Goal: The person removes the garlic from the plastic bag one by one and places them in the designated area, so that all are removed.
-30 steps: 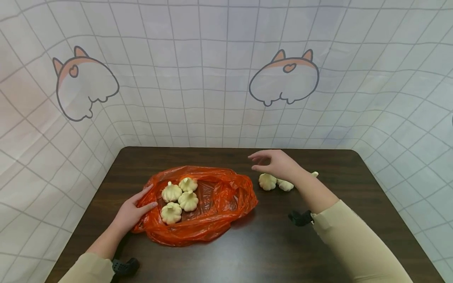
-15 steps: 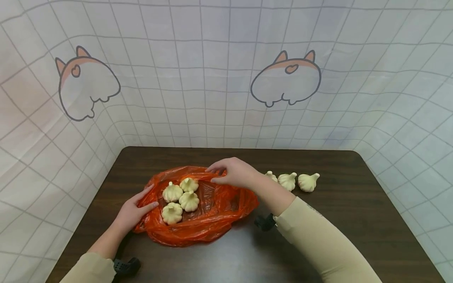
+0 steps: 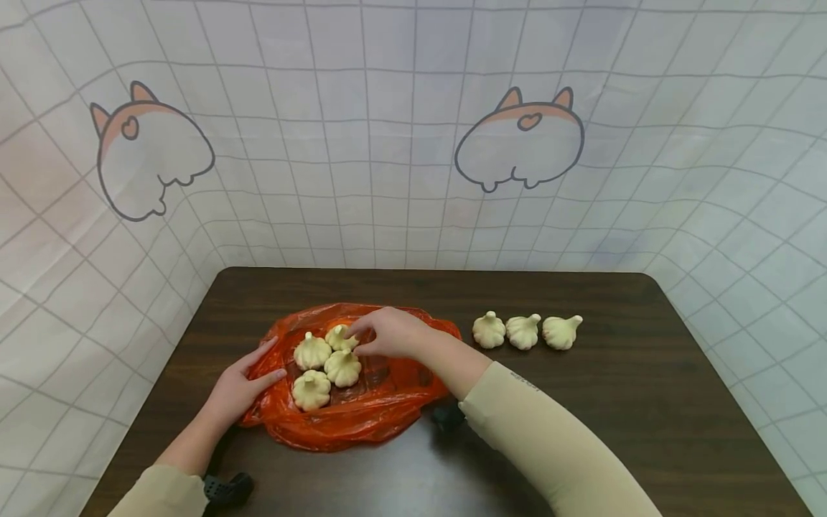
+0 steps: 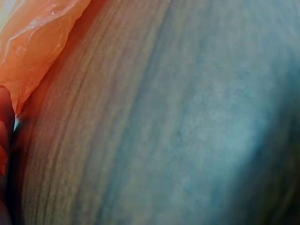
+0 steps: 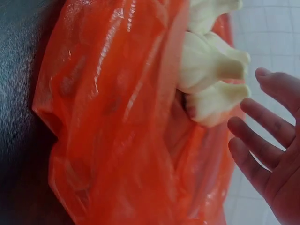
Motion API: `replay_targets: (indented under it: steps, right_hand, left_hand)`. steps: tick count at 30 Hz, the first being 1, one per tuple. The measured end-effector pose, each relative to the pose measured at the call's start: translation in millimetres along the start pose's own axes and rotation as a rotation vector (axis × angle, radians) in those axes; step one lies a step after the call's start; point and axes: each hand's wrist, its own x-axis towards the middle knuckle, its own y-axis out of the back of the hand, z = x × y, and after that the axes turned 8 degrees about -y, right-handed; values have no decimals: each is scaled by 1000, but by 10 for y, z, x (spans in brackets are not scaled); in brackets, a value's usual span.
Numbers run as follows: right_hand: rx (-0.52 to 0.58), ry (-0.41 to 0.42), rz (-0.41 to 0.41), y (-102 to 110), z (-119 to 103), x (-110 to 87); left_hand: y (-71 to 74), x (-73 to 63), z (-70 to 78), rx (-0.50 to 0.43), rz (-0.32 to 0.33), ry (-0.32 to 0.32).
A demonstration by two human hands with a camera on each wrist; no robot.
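Observation:
An orange-red plastic bag (image 3: 388, 420) lies spread with its mouth up on the table. Inside its left half sit several pale garlic bulbs (image 3: 343, 368), stems upward. My left hand (image 3: 235, 391) holds the bag's left edge, the thumb laid over the rim; only fingertips and a bit of bag (image 4: 33, 51) enter the left wrist view. My right hand (image 3: 394, 332) hovers over the bag beside the rear bulbs. In the right wrist view its fingers (image 5: 258, 145) are spread and hold nothing, close to the stem of a garlic bulb (image 5: 218, 101).
Three more garlic bulbs (image 3: 522, 332) stand in a row on the dark wooden table (image 3: 620, 402), right of the bag. A white grid-patterned curtain (image 3: 362, 143) rises behind the table's back edge and along both sides.
My right hand has moved left, from above the row of three garlic bulbs to over the bulbs in the bag. The left hand stays at the bag's edge.

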Motion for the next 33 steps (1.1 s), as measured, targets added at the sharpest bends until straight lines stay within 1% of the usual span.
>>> replay_targets:
  steps: [3, 7, 17, 21, 29, 33]
  right_hand:
    - [-9, -12, -5, -55, -3, 34]
    - [-8, -7, -15, -116, -7, 72]
    - [-63, -21, -25, -207, -21, 105]
    - [-54, -18, -8, -173, -36, 54]
    - [-4, -37, 55, -14, -20, -52]
    - [24, -54, 75, 75, 2, -138]
  left_hand:
    - [-11, -1, 20, -4, -4, -2]
    - [-19, -3, 33, -7, -7, 2]
    - [-24, -9, 18, 4, -7, -8]
    - [-15, -25, 11, 6, -6, -18]
    - [10, -40, 33, 3, -6, -19]
    - [18, -37, 41, 1, -6, -22]
